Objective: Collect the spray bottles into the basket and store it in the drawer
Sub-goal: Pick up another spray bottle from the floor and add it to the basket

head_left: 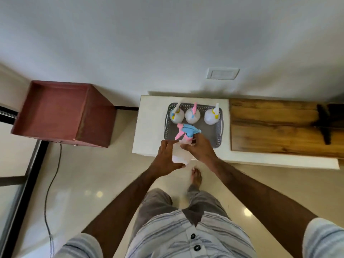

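A grey perforated basket [217, 135] rests on a white counter [149, 127]. Three white spray bottles stand along its far side: the left one [176, 116], the middle one [192, 115] with a pink trigger, and the right one [212, 116]. A fourth spray bottle [181, 155], white with a blue and pink head, is held just above the basket's near edge. My left hand [165, 157] cups its body from the left. My right hand [202, 150] grips its neck from the right.
A dark red open box [61, 112] stands to the left on a stand, a black cable [51, 183] hanging below it. A wooden top [279, 125] adjoins the counter on the right. My bare foot [196, 176] is on the glossy floor.
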